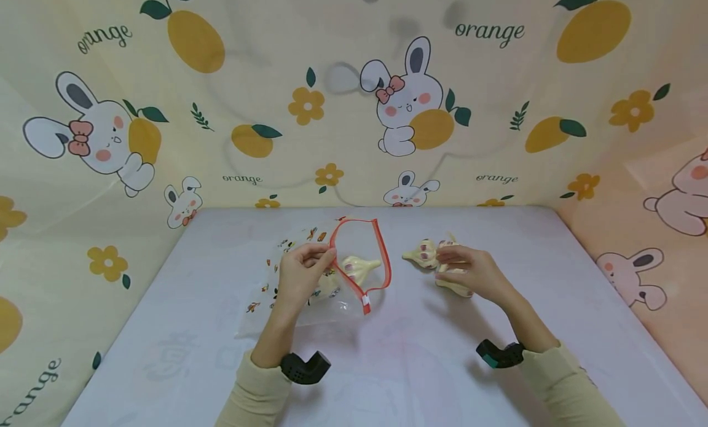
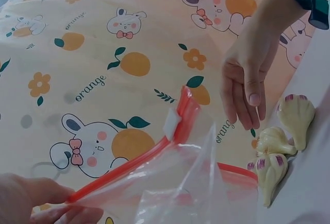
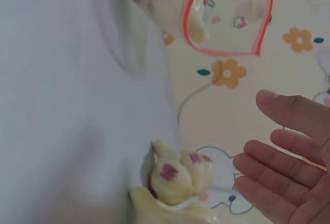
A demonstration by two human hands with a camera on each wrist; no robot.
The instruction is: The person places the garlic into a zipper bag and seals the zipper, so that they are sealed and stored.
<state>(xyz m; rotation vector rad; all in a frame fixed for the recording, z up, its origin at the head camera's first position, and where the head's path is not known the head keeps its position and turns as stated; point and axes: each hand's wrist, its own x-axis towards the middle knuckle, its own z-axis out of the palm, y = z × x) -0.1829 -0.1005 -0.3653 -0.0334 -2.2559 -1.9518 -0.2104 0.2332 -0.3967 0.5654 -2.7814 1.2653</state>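
A clear zip bag with small printed pictures lies on the table, its red-orange rim (image 1: 388,255) spread apart. My left hand (image 1: 304,273) pinches the rim's left side between thumb and fingers; the left wrist view shows the pinched red strip (image 2: 118,171) and a white slider (image 2: 171,124). One garlic bulb (image 1: 359,268) shows at the bag's mouth, with more pale shapes behind the plastic. My right hand (image 1: 478,273) is over several garlic bulbs (image 1: 423,255) right of the bag, fingers extended and holding nothing; in the right wrist view a bulb (image 3: 175,180) lies beside the hand (image 3: 289,157).
The white table (image 1: 409,378) runs back to a cloth backdrop (image 1: 343,138) printed with rabbits and oranges. Black devices are strapped on both wrists, the left (image 1: 305,368) and the right (image 1: 500,354).
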